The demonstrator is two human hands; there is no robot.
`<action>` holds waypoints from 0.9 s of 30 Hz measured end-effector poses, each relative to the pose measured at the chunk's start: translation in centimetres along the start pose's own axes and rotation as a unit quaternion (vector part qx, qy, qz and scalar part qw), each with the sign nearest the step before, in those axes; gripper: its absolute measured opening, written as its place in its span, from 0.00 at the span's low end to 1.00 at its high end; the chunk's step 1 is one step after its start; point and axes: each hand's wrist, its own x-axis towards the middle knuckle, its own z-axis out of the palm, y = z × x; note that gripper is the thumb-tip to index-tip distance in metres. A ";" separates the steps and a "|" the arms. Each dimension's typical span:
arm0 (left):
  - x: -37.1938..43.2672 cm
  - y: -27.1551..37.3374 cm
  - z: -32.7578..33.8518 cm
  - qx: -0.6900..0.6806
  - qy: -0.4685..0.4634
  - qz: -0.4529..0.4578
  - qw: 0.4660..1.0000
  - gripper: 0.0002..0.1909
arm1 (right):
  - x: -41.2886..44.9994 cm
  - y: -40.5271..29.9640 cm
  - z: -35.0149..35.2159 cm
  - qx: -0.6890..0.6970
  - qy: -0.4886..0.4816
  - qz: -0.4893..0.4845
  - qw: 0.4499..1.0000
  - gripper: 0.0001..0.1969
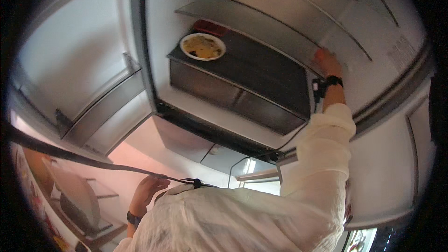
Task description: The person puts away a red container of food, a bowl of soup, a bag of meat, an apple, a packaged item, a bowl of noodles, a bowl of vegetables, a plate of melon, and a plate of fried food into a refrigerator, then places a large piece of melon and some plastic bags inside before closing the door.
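Before me an open refrigerator holds a white bowl of yellowish food on the dark top above its drawers. Behind the bowl lies a red tray. My right hand reaches inside at the right, by the end of a glass shelf; something orange-red shows at its fingertips, too blurred to tell whether it is held. My left hand is low beside my body, its fingers bent near a dark strap; whether it holds anything is unclear.
The refrigerator door stands open at the left, with a clear door bin. Two drawers sit under the dark top. A thin cable runs from my right wrist. A chair is at the lower left.
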 end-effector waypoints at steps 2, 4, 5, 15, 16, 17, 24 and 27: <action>-0.3 -0.9 -0.6 0.107 -0.030 0.073 0.991 0.15 | 4.0 6.3 4.6 0.040 0.118 0.015 0.992 0.22; -0.7 0.1 0.9 0.016 -0.023 0.042 0.999 0.15 | 1.1 0.8 1.4 0.007 0.070 0.036 0.997 0.21; -0.2 0.1 0.7 0.032 -0.044 0.039 0.998 0.15 | 1.7 3.3 1.5 -0.006 0.041 -0.024 0.999 0.21; -0.5 0.7 -0.8 -0.002 -0.044 0.039 0.998 0.17 | 3.5 7.9 4.3 0.106 0.138 -0.012 0.985 0.26; -0.3 1.0 -0.8 0.001 -0.053 0.036 0.998 0.17 | 2.7 7.4 4.1 0.102 0.140 -0.004 0.985 0.26; -0.4 1.5 -0.9 0.145 -0.074 0.121 0.979 0.16 | 1.9 6.3 4.1 0.040 0.180 -0.013 0.983 0.25; 1.3 1.9 -1.2 0.017 -0.091 0.048 0.994 0.16 | -4.1 2.6 -0.5 0.128 0.211 -0.028 0.969 0.22; 2.4 2.9 -1.0 0.081 -0.127 0.069 0.986 0.16 | -1.8 3.3 0.2 0.130 0.263 -0.061 0.954 0.24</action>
